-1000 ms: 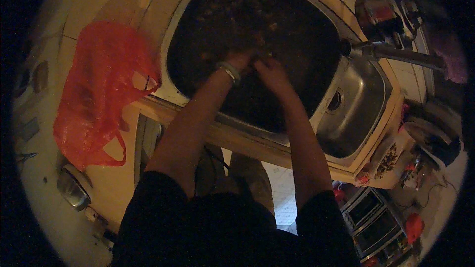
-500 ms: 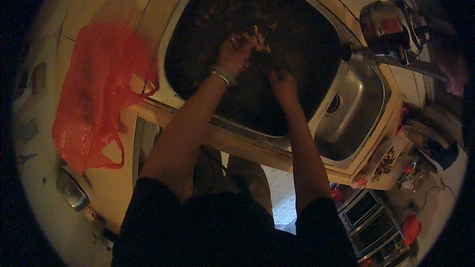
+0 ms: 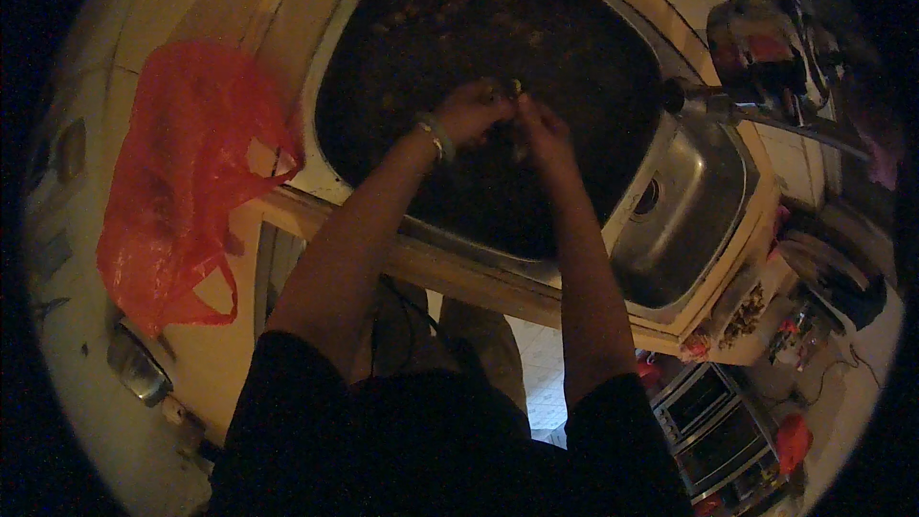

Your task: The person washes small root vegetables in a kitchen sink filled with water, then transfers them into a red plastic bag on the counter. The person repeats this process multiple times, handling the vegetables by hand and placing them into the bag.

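Over the large dark basin (image 3: pixel 383 48) my two hands are close together, nearly touching at the fingertips. My left hand (image 3: pixel 467 115), with bracelets on its wrist, is closed with fingers pinched. My right hand (image 3: pixel 544 134) is also closed, thumb and fingers together. A small yellow-green piece (image 3: pixel 518 87) shows at the fingertips between them; the dim light hides its kind and which hand bears it. Dull brownish bits (image 3: pixel 421 5) are faintly visible in the dark basin, too dark to name.
A red plastic bag (image 3: pixel 182 182) lies on the counter at left. At right are a small steel sink (image 3: pixel 684 220) and a faucet (image 3: pixel 708 101), with a shiny metal pot-like thing (image 3: pixel 761 48) behind. A tray of small brownish pieces (image 3: pixel 745 316) and a toaster oven (image 3: pixel 713 412) are lower right.
My right hand has moved up to meet my left hand's fingertips. The yellowish clump that stuck out from my left fingers no longer shows there; only a small yellow-green piece is visible.
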Demonstrator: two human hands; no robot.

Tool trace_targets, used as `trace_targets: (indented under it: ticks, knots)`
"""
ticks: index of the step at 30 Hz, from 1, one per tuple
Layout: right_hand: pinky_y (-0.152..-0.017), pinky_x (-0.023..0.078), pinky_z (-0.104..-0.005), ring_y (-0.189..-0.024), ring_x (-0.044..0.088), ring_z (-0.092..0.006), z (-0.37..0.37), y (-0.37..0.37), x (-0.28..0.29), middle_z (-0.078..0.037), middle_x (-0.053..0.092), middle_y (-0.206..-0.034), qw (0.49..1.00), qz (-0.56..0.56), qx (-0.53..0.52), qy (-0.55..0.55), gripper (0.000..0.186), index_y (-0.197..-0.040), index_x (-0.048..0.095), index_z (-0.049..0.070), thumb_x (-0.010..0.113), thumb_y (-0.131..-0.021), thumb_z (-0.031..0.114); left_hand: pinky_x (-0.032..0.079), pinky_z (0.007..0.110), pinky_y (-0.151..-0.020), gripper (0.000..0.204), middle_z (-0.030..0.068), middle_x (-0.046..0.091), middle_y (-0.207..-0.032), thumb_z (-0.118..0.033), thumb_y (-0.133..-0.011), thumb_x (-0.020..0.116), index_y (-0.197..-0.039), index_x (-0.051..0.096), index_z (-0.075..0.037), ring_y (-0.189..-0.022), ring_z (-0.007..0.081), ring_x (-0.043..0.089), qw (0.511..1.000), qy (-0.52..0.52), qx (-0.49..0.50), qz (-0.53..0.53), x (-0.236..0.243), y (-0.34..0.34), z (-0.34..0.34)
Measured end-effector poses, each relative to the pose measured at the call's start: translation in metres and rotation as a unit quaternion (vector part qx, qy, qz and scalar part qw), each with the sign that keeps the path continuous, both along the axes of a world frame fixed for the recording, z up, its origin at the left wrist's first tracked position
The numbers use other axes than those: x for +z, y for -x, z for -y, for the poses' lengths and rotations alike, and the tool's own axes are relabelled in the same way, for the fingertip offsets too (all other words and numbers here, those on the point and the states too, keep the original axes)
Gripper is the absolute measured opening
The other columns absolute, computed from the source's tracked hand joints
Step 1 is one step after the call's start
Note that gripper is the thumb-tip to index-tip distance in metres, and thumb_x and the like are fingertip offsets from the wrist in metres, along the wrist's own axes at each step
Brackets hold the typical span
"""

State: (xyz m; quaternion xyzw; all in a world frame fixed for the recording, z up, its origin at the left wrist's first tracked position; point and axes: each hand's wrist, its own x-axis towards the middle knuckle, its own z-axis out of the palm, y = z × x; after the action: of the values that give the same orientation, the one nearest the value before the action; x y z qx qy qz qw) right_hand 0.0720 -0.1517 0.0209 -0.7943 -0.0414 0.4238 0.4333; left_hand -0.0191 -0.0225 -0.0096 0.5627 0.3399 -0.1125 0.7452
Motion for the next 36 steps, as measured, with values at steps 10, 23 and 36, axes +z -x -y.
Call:
trace_targets:
  ticks: [10,23,36]
  knots:
    - [-0.07,0.047,-0.0328,-0.08,0.06,-0.02,0.006,0.006,-0.029,-0.008,0.065,-0.09,0.913,0.305,0.252,0.099,0.045,-0.103,0.063,0.008,0.05,-0.087,0.048,0.043,0.027,-0.078,0.022,-0.0006,0.057,-0.09,-0.028,-0.084,0.062,-0.093,0.05,-0.011,-0.082,0.0111,0.05,0.979,-0.137,-0.065,0.134,-0.003,0.007,-0.014]
    - [-0.077,0.045,-0.0285,-0.087,0.058,-0.0138,0.011,-0.011,-0.004,-0.009,0.065,-0.094,0.985,0.005,0.166,-0.038,0.038,-0.104,0.063,0.001,0.057,-0.087,0.035,0.044,0.029,-0.075,0.021,0.0006,0.057,-0.088,-0.026,-0.084,0.061,-0.094,0.054,-0.01,-0.078,0.0126,0.052,0.965,-0.107,-0.171,0.168,0.011,0.011,-0.025]
    - [-0.038,0.032,-0.0222,-0.044,0.037,-0.0044,0.023,-0.023,-0.022,0.006,0.04,-0.057,0.854,-0.37,-0.174,-0.322,0.023,-0.105,0.056,0.011,0.052,-0.089,0.027,0.047,0.037,-0.079,0.053,0.0137,0.061,-0.103,-0.045,-0.08,0.061,-0.115,0.05,-0.006,-0.087,0.0259,0.061,0.974,-0.223,0.046,0.004,-0.001,-0.004,-0.01]
